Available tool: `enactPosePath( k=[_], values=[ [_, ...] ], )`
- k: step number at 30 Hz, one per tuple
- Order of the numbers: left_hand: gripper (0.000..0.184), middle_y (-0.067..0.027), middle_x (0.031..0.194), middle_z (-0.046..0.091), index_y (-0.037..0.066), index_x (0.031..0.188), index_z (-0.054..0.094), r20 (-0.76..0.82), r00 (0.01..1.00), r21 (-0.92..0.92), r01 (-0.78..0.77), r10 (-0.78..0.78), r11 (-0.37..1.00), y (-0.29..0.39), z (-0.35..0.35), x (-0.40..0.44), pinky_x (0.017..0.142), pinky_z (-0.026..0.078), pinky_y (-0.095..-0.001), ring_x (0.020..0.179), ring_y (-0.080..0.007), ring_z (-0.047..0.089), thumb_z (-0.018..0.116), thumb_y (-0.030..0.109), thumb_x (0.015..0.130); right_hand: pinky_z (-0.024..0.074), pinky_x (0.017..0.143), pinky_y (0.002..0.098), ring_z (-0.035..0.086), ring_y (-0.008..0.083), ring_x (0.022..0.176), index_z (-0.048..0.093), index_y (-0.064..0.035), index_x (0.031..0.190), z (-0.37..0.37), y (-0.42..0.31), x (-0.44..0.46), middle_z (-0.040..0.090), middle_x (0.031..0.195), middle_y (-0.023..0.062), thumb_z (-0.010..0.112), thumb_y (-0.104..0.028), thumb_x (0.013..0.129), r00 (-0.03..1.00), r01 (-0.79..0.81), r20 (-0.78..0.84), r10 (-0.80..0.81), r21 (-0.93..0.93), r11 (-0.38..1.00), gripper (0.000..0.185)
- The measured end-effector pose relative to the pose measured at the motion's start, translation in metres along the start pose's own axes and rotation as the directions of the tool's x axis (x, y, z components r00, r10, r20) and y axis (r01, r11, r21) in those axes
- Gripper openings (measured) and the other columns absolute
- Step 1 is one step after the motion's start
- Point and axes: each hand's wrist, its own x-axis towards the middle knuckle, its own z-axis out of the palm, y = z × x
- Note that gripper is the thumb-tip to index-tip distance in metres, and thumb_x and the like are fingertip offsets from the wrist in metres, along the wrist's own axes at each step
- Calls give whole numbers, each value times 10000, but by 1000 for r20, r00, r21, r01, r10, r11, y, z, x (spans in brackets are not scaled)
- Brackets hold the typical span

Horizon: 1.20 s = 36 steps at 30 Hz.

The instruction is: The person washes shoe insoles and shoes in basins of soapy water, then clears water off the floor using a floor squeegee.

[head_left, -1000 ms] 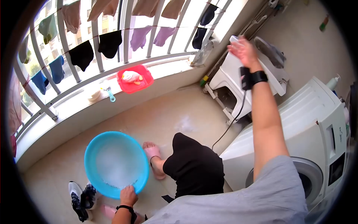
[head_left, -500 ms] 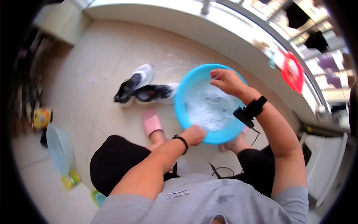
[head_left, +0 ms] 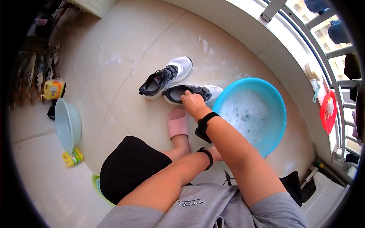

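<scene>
Right hand (head_left: 193, 104) is reaching to the opening of the near sneaker (head_left: 194, 93); its grip is looking narrow, fingers curling at the collar, firm hold not determinable. Left hand (head_left: 216, 152) is resting near the near side of the blue basin (head_left: 280, 114), partly hidden behind the right forearm; its grip cannot be told. Both sneakers are lying on the floor (head_left: 118, 49), left of the basin; the far sneaker (head_left: 180, 69) is angling toward far right. The basin is holding sudsy water (head_left: 245, 114). A pink slipper (head_left: 177, 123) is showing nearer.

Right hand (head_left: 193, 103) forward; left hand (head_left: 215, 154) partly behind right forearm (head_left: 232, 142)
</scene>
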Motion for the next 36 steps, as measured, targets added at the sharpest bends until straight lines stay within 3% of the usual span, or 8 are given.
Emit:
enactPosePath(
  k=[5,6,9,10,12,16,24,36],
  values=[
    [239,-150,1024,611,69,965,621,-120,954,196,-249,275,949,-44,67,24,736,484,-405,951,-302,583,483,127,778,478,631,420,582,356,715,561,-37,810,-61,-3,-14,557,781,167,604,-126,745,927,92,-374,6,244,965,118],
    [287,-94,1117,585,97,1086,571,306,952,347,-130,19,929,-24,43,29,907,388,-415,1081,-263,514,472,221,847,469,634,427,571,367,715,575,-27,822,-80,-4,-20,563,786,169,608,-121,743,915,142,-403,-6,309,940,127],
    [122,-177,886,611,50,763,614,-316,878,416,-213,360,884,4,12,14,746,441,-445,885,-296,579,527,91,687,471,630,417,581,346,705,579,-16,833,-152,-16,-64,565,807,163,616,-121,749,907,210,-420,-38,371,904,139],
    [118,-176,828,624,34,734,614,-372,916,73,-130,148,989,-66,101,42,706,467,-432,820,-300,604,525,94,686,473,623,404,581,337,695,584,-13,837,-177,-16,-83,567,811,156,621,-119,748,907,228,-420,-48,391,892,143],
    [106,-121,730,624,107,784,584,91,968,430,-250,234,868,-45,60,37,612,475,-407,676,-325,602,527,133,699,477,614,362,591,305,709,578,11,840,-213,-10,-122,560,801,151,624,-105,747,919,202,-394,11,496,845,155],
    [72,-152,651,593,50,680,560,106,947,456,-318,303,831,-25,37,28,592,480,-407,630,-309,604,519,108,690,474,644,311,582,255,751,564,32,809,-243,26,-188,567,846,137,589,-53,709,926,198,-377,4,495,846,134],
    [81,-162,728,599,46,728,554,-11,902,571,-348,431,743,-31,43,27,620,477,-406,727,-318,609,504,109,714,473,734,370,564,311,830,592,-31,746,-127,128,-250,563,896,122,588,-41,620,971,-76,-190,144,328,942,127],
    [114,-150,748,605,47,774,557,85,934,680,-308,346,665,-23,37,23,645,450,-391,705,-299,600,486,128,734,320,987,464,416,424,1129,518,-1,1133,-34,94,-234,487,1181,208,544,-89,703,681,-316,-609,407,256,913,440]
  ],
)
